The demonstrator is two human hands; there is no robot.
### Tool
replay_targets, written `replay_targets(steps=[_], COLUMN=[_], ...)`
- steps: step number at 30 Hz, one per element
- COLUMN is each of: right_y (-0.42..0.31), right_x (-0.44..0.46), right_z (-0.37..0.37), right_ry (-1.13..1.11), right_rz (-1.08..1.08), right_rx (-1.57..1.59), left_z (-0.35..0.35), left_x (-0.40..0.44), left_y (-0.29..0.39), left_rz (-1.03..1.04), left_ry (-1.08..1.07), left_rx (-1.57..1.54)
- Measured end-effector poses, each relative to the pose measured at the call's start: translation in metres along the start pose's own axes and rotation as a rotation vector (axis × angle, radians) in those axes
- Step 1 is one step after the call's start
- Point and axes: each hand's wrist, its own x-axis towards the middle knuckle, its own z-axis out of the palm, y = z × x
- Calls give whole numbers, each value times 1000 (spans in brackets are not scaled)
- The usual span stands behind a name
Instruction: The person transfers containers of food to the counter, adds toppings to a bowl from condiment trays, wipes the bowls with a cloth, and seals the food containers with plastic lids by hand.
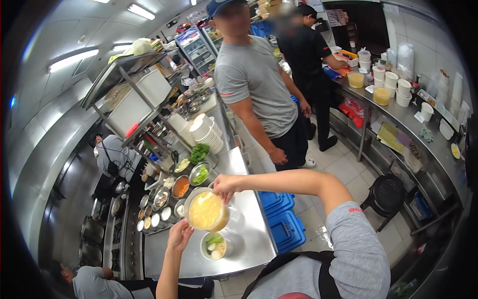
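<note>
A round tub of yellow soup [206, 211] is held by its rim above the steel counter, slightly tilted. My right hand [227, 186] pinches the far right side of the rim. On the near left side, the fingers of my left hand [179, 235] close on the edge. Just below the tub, a white bowl [225, 248] stands on the counter with green leaves, pale round pieces and what looks like noodles inside. Behind the tub are metal pots of ingredients, among them an orange one [181, 186] and one with chopped greens [200, 174].
Stacked white bowls [208, 133] stand beside a metal shelf [149, 107]. A person in a grey shirt [254, 84] stands across the counter. Blue crates [284, 231] sit on the floor at the counter's right edge. More tubs [381, 95] line a side bench.
</note>
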Motion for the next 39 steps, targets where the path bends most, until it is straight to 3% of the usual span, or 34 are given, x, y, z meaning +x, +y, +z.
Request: replay_targets(steps=[6,8,11,17,19,21,23,25,27,28,34,39], right_y=[33,32,37,70,59,94,106,116,120,110,124,139], right_x=[-118,-173,-251,-380,-419,-448,-475,-500,-517,-539,-564,-583], right_z=[-117,-156,-197,-269,-275,-309,-324,-338,-346,-364,-400,-446], right_ry=[200,260,425,710,869,918,940,1008,1221,1282,1445,1573], right_rz=[-7,-79,84,68,167,-2,51,72,101,90,132,204], right_rx=[10,-231,-1,-28,-23,-83,-133,22,89,83,212,223], left_z=[125,182,271,426,477,522,567,609,646,662,760,831], left_x=[35,73,88,115,130,148,150,170,177,183,221,247], left_y=[-53,-66,-88,-131,-139,-156,-173,-187,-194,-204,-233,-253], left_rz=[-139,-184,-251,-384,-496,-477,-421,-527,-603,-608,-685,-755], left_ry=[-211,-379,-481,-688,-785,-968,-904,-945,-1095,-1044,-1243,-1275], left_rx=[74,38,58,98,173,175,227,277,286,291,287,314])
